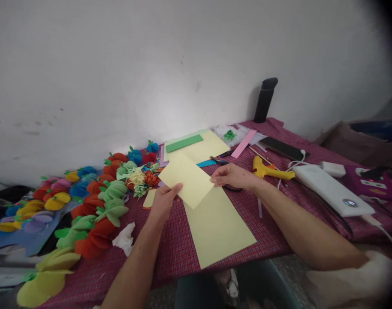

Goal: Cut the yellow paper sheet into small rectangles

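Note:
A pale yellow sheet of paper point(187, 178) is held up at a tilt between my two hands. My left hand point(166, 198) pinches its lower left edge, thumb on top. At its right corner, my right hand point(230, 176) grips with closed fingertips. Beneath it, a longer pale yellow sheet point(220, 231) lies on the table, its upper end covered by the held sheet. Scissors point(219, 161) lie just beyond my right hand, partly hidden by it. Farther back rests a stack of yellow paper point(209, 146) with a green strip point(185, 143) on top.
Colourful paper fruit shapes point(96, 214) fill the left side. Shredded paper bunches point(140, 179) sit beside them. On the right are a yellow glue gun point(269, 168), a phone point(283, 148), a white power bank point(333, 189) with cables, and a purple power strip point(372, 184). A black bottle point(265, 101) stands behind.

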`<state>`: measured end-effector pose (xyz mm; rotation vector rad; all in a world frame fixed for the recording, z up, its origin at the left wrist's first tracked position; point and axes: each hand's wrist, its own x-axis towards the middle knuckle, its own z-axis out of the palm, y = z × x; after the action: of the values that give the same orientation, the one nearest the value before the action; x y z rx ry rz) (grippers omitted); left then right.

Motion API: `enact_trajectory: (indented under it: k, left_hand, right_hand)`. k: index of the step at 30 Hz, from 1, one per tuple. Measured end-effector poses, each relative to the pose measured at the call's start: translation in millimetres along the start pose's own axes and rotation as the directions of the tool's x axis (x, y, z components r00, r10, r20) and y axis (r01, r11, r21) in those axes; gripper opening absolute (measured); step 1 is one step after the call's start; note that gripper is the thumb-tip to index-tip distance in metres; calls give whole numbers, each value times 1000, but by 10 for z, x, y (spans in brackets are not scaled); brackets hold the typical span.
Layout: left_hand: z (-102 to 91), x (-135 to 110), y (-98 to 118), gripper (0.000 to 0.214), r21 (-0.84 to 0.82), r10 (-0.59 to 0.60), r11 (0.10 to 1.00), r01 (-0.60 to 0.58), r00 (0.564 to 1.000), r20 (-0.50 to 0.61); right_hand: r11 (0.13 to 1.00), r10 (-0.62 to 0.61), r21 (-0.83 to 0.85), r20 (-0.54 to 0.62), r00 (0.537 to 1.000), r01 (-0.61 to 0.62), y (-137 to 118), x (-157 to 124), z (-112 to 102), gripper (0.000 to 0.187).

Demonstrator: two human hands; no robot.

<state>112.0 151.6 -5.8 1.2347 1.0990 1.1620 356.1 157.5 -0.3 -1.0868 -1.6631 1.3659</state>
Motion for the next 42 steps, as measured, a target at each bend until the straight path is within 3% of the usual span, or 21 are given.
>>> enact_trajectory:
  k: [5, 10, 17, 25, 28, 30, 32, 34, 36, 38, 40, 42]
  left_hand:
    - [10, 11, -14, 25, 5, -4, 1000, 4, 1000, -12]
    - [53, 0, -55, 27, -7, -26, 1000, 26, 999, -22]
    - [143, -41, -89, 25, 36, -15, 999, 15, 1000, 7]
    - [154, -57, -74, 32, 39, -53, 998, 51, 997, 51]
    - [56, -11, 43, 44, -63, -83, 994, 85, 996, 23]
    - [-49, 26, 151, 51, -124, -47, 991, 43, 999, -28]
    - [-154, 40, 247, 51, -93, -29, 995, 24, 998, -56]
    - [-220, 17, 308, 46, 12, -51, 999, 50, 996, 72]
    - [-223, -37, 332, 42, 145, -117, 987, 75, 945, 307]
    - [-168, -99, 330, 41, 281, -230, 955, 89, 822, 521]
    - [-82, -147, 311, 39, 415, -354, 906, 83, 687, 635]
    - [1, -171, 278, 35, 517, -428, 855, 32, 605, 671]
  right_hand:
    - [998, 1, -68, -31, 1000, -3, -29, -23, -40, 26]
    - [994, 82, -78, 77, 994, -76, -85, -35, -13, 36]
    - [970, 183, 158, 31, 983, -186, -21, 6, 177, 45]
    - [969, 197, 157, -13, 980, -192, 40, 37, 125, 44]
    - [961, 195, 183, 90, 977, -208, -13, -9, 58, 39]
    - [956, 212, 154, 214, 954, -248, -65, -58, 27, 35]
    - [957, 240, 73, 350, 906, -281, -113, -105, 30, 33]
    - [957, 269, -38, 483, 833, -287, -138, -137, 71, 31]
    - [950, 310, -156, 581, 752, -271, -132, -147, 143, 30]
    - [933, 359, -252, 622, 696, -256, -104, -143, 224, 32]
    - [919, 390, -312, 627, 674, -241, -75, -134, 294, 34]
    - [916, 386, -347, 622, 682, -202, -63, -125, 343, 33]
